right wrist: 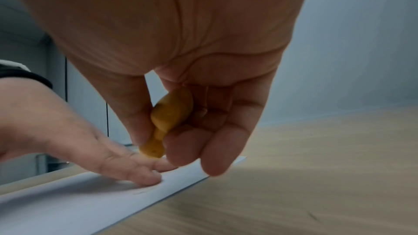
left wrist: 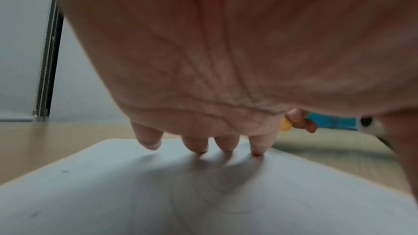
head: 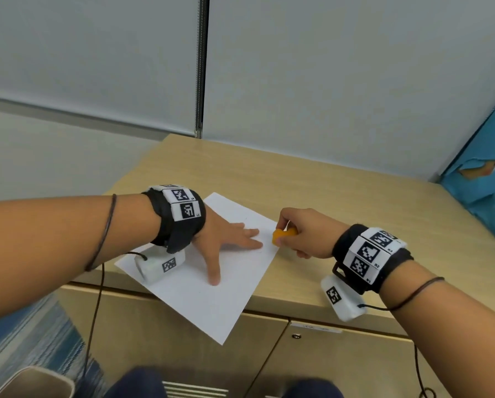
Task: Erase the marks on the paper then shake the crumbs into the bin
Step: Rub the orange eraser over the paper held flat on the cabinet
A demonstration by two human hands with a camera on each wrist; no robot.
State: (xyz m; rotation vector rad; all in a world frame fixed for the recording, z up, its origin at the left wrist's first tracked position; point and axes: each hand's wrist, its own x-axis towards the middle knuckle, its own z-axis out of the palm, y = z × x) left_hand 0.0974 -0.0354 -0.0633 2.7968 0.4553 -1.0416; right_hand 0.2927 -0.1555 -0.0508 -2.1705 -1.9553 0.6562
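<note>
I see my left hand [head: 229,239] pressing flat, fingers spread, on the paper [head: 200,294] lying on the surface [head: 341,202], my right hand's [head: 303,234] grip pinching the orange eraser [head: 280,236] at the paper's right edge.

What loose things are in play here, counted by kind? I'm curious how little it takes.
Paper: 1, white, flat under the left hand, partly overhanging the cabinet edge.
Eraser: 1, orange, pinched by the right hand at the sheet's right edge.
Bin: 1, beige, on the floor at lower left.
Total: 3
</note>
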